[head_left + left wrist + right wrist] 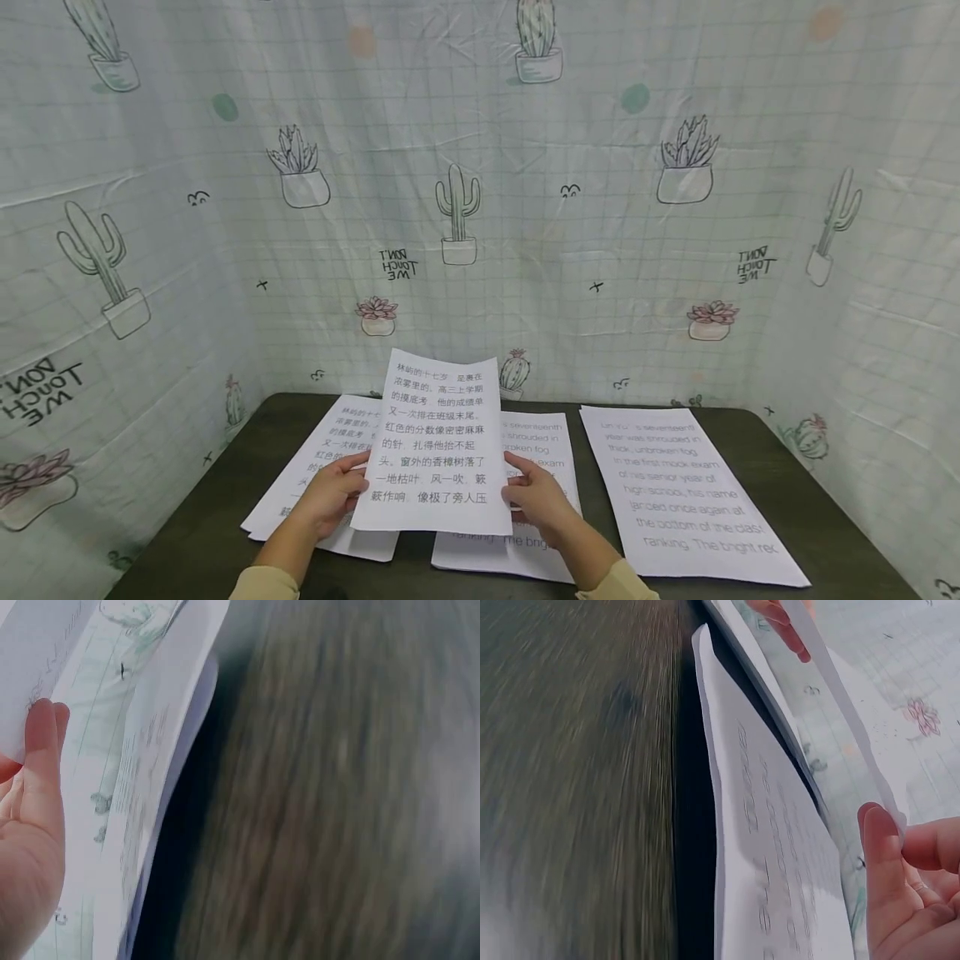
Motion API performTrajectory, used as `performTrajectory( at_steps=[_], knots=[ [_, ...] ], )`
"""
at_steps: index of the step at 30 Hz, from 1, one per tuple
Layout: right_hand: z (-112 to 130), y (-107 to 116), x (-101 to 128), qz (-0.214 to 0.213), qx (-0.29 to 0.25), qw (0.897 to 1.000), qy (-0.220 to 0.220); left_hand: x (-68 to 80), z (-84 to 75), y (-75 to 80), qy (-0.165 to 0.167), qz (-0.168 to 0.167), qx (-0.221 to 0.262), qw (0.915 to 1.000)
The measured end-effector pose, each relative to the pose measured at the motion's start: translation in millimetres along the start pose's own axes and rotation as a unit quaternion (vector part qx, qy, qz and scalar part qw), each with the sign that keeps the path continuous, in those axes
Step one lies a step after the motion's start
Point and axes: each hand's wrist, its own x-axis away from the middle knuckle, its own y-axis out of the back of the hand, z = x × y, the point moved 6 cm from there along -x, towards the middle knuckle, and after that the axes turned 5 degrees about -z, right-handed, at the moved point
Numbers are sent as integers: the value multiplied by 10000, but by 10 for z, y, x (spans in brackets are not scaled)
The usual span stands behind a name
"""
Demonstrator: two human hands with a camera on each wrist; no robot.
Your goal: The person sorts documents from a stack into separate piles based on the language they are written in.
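Observation:
A white sheet of paper (435,442) printed with Chinese text is held up, tilted, above the table. My left hand (328,498) pinches its left edge between thumb and fingers. On the opposite edge, my right hand (542,498) pinches the paper too; the right wrist view shows the thumb and fingertips meeting at the edge of the sheet (855,724). Behind and below it lie a left paper stack (367,543) with Chinese text and a middle paper stack (543,446) with English text, both partly hidden by the held sheet and my hands.
To the right, another paper stack (675,492) with large English print lies on the dark wooden table (187,517). A pale curtain (480,108) patterned with cacti and potted plants hangs behind the table and along both sides.

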Motion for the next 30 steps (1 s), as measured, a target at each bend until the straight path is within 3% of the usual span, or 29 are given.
performTrajectory(
  at_steps=[12,30],
  knots=[
    [69,-447,-13,388,-100,9991,-111,1,97,433,87,-402,-193,9990],
    [85,-936,-41,274,-153,9991,-280,-12,145,917,320,-934,-905,9910]
  ],
)
